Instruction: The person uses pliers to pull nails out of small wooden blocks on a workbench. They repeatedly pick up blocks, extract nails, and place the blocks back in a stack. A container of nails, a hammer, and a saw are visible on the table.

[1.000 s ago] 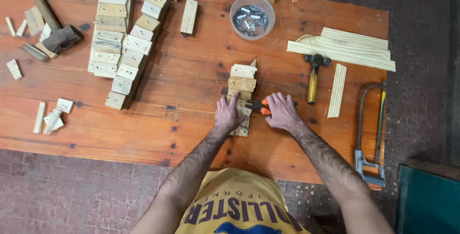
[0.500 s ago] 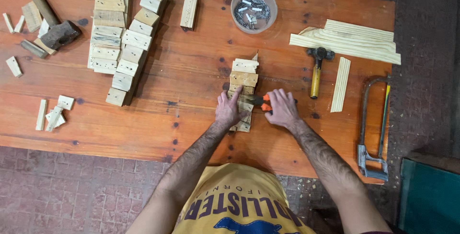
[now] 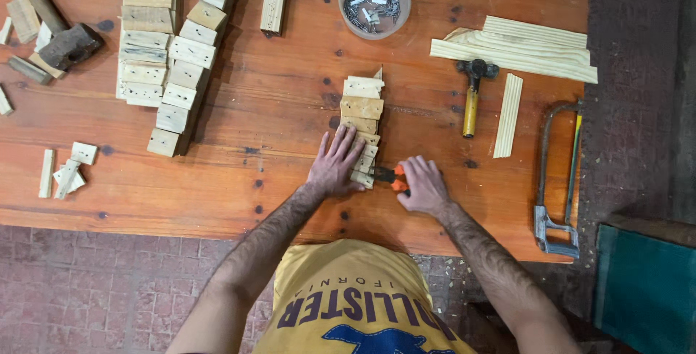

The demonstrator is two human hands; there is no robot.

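Wood blocks [image 3: 362, 126] run lengthwise away from the body; left hand [image 3: 335, 165] flat, fingers spread on row's near end; right hand [image 3: 423, 186] clamped on pliers [image 3: 388, 175], jaws at near block's right side.

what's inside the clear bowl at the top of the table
The bowl holds a heap of small grey metal pieces, probably nails or screws; they are too small to tell which. The bowl's bottom beneath the heap is covered. Neither of the hands is near it.
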